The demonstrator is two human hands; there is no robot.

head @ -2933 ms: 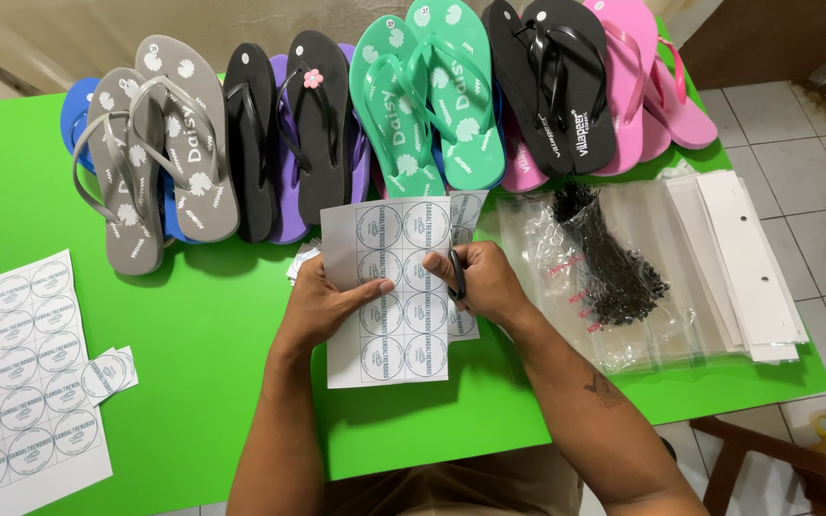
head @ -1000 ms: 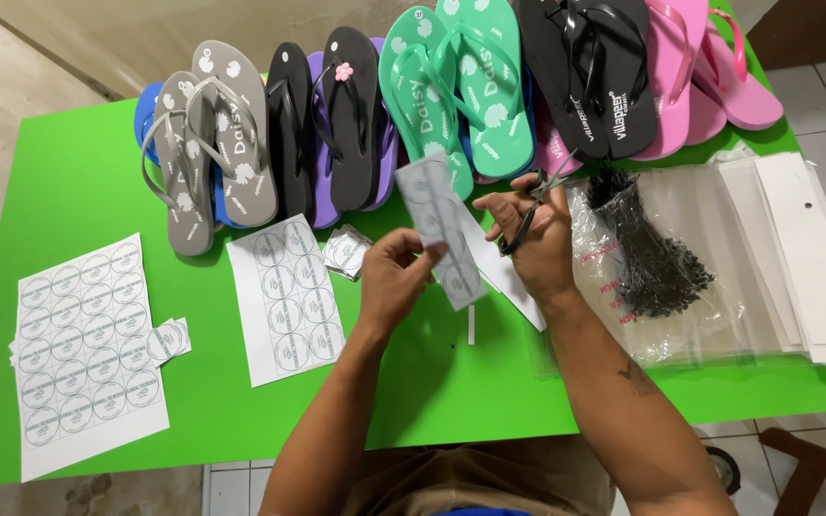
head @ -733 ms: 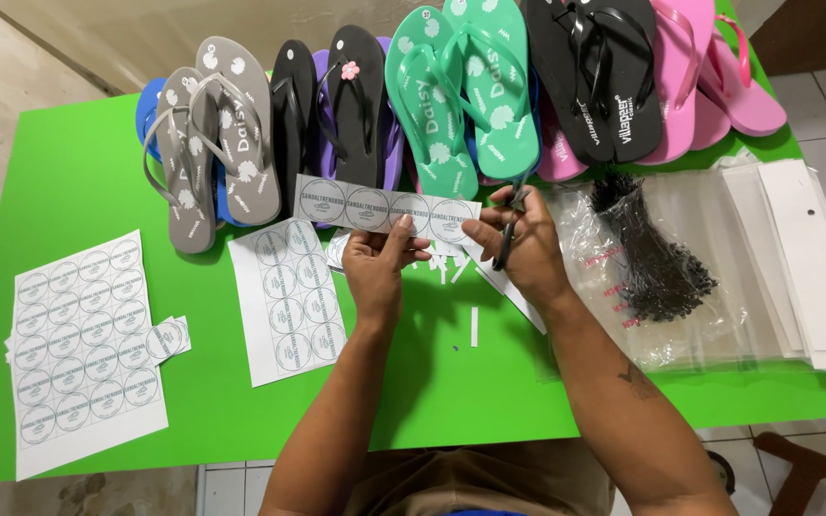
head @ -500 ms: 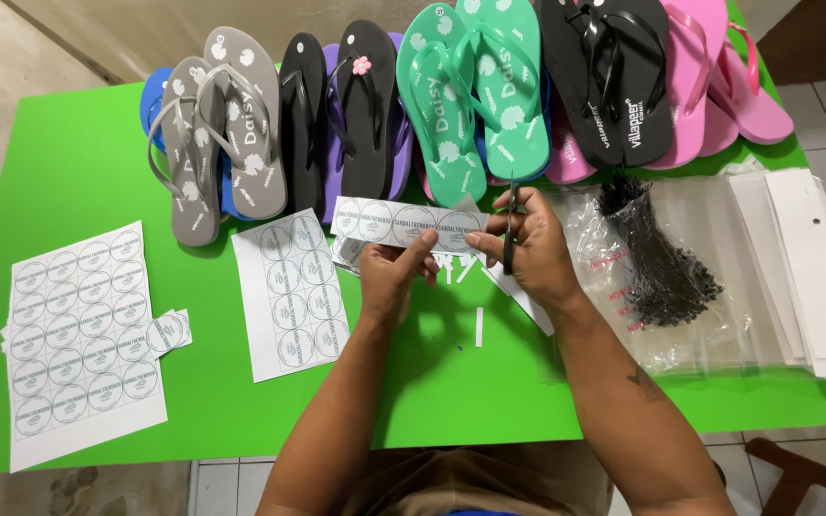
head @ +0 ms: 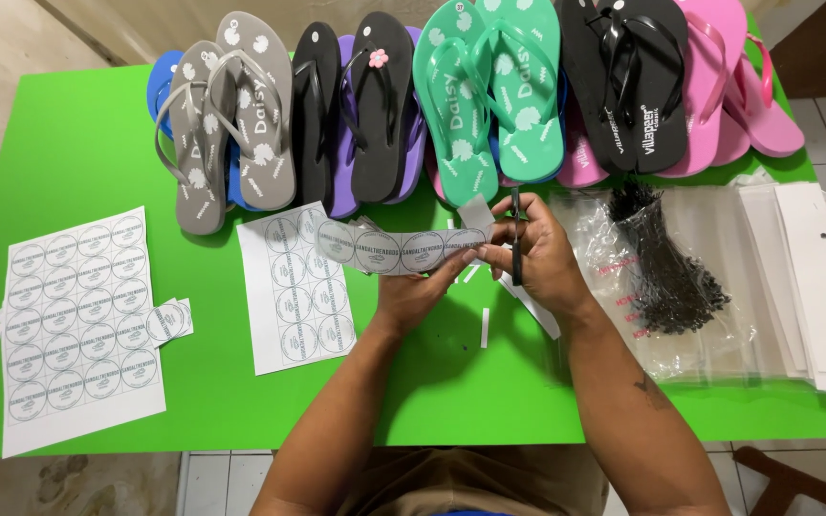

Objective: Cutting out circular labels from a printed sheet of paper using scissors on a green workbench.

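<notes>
A narrow paper strip of round labels [head: 389, 250] is held level above the green table [head: 78, 143]. My left hand [head: 415, 291] supports the strip from below, near its right half. My right hand [head: 537, 256] pinches the strip's right end and also grips black scissors [head: 515, 239], blades pointing away from me. A cut sheet of round labels [head: 291, 296] lies flat just left of my left hand.
A full label sheet [head: 74, 320] and small cut label pieces [head: 169, 320] lie at the left. Flip-flops in grey [head: 231, 115], black [head: 351, 105], teal [head: 489, 91] and pink [head: 728, 86] line the back. Clear bags with black ties [head: 666, 272] and white cards [head: 819, 277] sit at the right.
Both hands cut a strip off the label sheet, lifted it, turned it from upright to level, and lowered it slightly. The remaining sheet now lies left of the hands.
</notes>
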